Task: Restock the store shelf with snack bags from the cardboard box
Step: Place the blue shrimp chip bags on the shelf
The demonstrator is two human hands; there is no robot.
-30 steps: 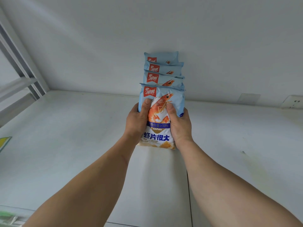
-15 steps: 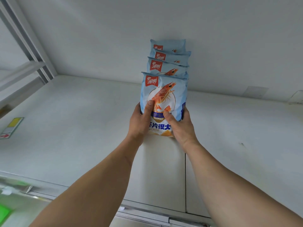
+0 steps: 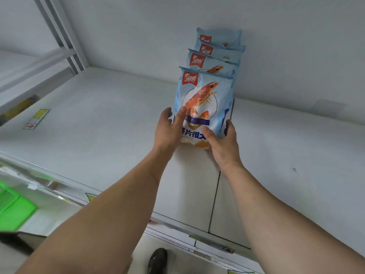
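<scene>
A light blue snack bag (image 3: 204, 95) with a prawn picture stands upright on the white shelf (image 3: 98, 119), at the front of a row. Three more bags of the same kind (image 3: 217, 56) stand behind it, reaching back to the wall. My left hand (image 3: 169, 129) grips the front bag's lower left edge, thumb across its face. My right hand (image 3: 221, 143) holds its lower right corner, fingers wrapped round the side. The cardboard box is out of view.
A grey shelf upright (image 3: 59, 32) rises at the far left. A yellow and white label (image 3: 36, 118) lies on the shelf surface. The shelf's front edge (image 3: 177, 224) runs below my arms. Green items (image 3: 13, 210) sit lower left; a dark shoe (image 3: 158, 260) shows on the floor.
The view has pulled back and tilted down, so the shelf's front edge and floor show. My hands have slid lower on the front bag, and their grip looks looser.
</scene>
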